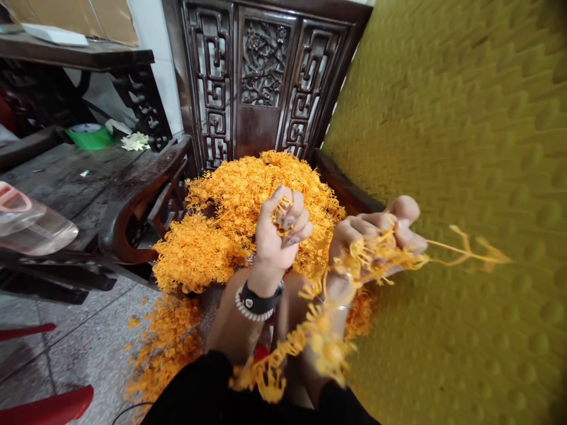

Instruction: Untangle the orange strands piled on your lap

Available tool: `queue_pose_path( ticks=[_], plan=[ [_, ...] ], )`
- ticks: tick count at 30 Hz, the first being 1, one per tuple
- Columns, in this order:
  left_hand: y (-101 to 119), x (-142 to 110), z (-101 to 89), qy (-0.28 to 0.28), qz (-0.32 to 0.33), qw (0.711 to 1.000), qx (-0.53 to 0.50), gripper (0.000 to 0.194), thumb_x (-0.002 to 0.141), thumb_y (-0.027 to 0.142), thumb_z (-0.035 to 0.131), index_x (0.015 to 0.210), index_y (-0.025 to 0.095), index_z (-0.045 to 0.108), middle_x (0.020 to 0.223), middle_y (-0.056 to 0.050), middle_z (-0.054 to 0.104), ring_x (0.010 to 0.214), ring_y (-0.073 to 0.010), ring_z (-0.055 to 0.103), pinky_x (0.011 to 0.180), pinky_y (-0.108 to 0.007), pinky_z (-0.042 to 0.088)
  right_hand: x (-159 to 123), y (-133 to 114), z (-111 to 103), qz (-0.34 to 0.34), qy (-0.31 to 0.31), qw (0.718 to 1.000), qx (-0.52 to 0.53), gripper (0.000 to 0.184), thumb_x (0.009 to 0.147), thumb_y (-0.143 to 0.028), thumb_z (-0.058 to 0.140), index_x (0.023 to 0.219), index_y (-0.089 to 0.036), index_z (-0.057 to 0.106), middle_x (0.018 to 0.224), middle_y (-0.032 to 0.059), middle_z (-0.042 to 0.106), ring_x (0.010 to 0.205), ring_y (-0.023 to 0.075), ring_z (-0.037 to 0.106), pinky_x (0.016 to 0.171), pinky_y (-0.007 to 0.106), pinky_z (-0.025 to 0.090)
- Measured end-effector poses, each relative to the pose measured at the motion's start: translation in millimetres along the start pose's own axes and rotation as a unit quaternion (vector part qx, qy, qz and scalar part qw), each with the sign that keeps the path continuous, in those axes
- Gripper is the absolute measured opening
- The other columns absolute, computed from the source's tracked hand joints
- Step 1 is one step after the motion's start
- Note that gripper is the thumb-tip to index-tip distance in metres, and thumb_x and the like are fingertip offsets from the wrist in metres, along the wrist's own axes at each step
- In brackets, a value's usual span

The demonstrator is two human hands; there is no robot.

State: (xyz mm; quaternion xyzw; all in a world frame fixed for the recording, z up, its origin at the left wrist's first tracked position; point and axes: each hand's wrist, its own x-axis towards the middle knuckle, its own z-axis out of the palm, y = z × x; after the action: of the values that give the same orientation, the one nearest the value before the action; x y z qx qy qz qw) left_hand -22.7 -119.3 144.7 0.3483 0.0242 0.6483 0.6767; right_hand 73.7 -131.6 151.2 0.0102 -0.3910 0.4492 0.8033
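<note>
My left hand [280, 227] is raised over a big heap of orange plastic flower pieces [266, 177], its fingers curled round a few of the same orange pieces [283, 211]. To its right, my right hand [376, 233] is closed on an orange strand of flower pieces [328, 342]. That strand hangs across my right wrist and runs down over my lap, partly blurred. A thin forked end [469, 252] sticks out to the right past my right thumb. The two hands are apart.
A carved dark wooden panel [259, 127] stands behind the heap. A yellow-green textured surface [478, 147] fills the right. On the left wooden table [62, 189] are a green tape roll [91, 137] and a clear plastic jug [35, 227]. Loose orange pieces [166, 348] lie on the floor.
</note>
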Motion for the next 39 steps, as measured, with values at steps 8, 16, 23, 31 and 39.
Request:
queue_pose_path(
  ticks=[8, 16, 23, 31, 39],
  plan=[
    [3.6, -2.2, -0.8, -0.035, 0.002, 0.994, 0.105, 0.02, 0.083, 0.04, 0.052, 0.092, 0.022, 0.055, 0.074, 0.0, 0.055, 0.04, -0.0031, 0.033, 0.035, -0.02, 0.028, -1.6, -12.8, 23.6, 0.076, 0.081, 0.969, -0.221, 0.025, 0.071, -0.025, 0.061, 0.068, -0.025, 0.036, 0.039, -0.0086, 0.025, 0.031, 0.0074, 0.017, 0.032, 0.026, 0.009],
    [1.9, 3.0, -12.6, -0.001, 0.047, 0.975, 0.217, 0.028, 0.084, 0.048, 0.051, 0.088, 0.022, 0.063, 0.067, 0.001, 0.045, 0.045, -0.0049, 0.036, 0.038, -0.019, 0.029, 1.1, -9.6, 17.4, 0.126, 0.057, 0.966, -0.216, 0.022, 0.074, -0.029, 0.058, 0.072, -0.025, 0.037, 0.042, -0.0101, 0.025, 0.025, 0.0047, 0.009, 0.028, 0.026, 0.002],
    [2.4, -5.5, -8.7, -0.05, 0.133, 0.922, 0.361, 0.047, 0.069, 0.064, 0.058, 0.079, 0.019, 0.054, 0.07, 0.0, 0.051, 0.063, -0.0122, 0.048, 0.058, -0.027, 0.039, -1.4, -4.5, 22.3, 0.213, 0.028, 0.939, -0.269, 0.027, 0.075, -0.037, 0.061, 0.078, -0.025, 0.037, 0.049, -0.0097, 0.033, 0.029, 0.0038, 0.018, 0.027, 0.023, 0.007],
    [0.0, -8.7, -2.0, 0.021, 0.135, 0.907, 0.398, 0.04, 0.088, 0.049, 0.041, 0.061, 0.02, 0.039, 0.054, 0.004, 0.036, 0.049, -0.0088, 0.034, 0.048, -0.025, 0.029, -6.4, 3.5, 22.6, 0.192, -0.011, 0.958, -0.212, 0.024, 0.076, -0.026, 0.058, 0.074, -0.024, 0.034, 0.037, -0.014, 0.033, 0.022, 0.0036, 0.018, 0.025, 0.018, 0.01],
    [11.0, -5.6, -7.1, -0.052, 0.023, 0.989, 0.139, 0.048, 0.088, 0.052, 0.041, 0.054, 0.019, 0.03, 0.047, 0.005, 0.028, 0.036, -0.0046, 0.026, 0.032, -0.02, 0.023, -3.4, 10.9, 19.3, 0.186, -0.053, 0.961, -0.199, 0.03, 0.07, -0.042, 0.066, 0.075, -0.025, 0.043, 0.039, -0.0127, 0.029, 0.027, 0.0044, 0.026, 0.031, 0.018, 0.023]
  ],
)
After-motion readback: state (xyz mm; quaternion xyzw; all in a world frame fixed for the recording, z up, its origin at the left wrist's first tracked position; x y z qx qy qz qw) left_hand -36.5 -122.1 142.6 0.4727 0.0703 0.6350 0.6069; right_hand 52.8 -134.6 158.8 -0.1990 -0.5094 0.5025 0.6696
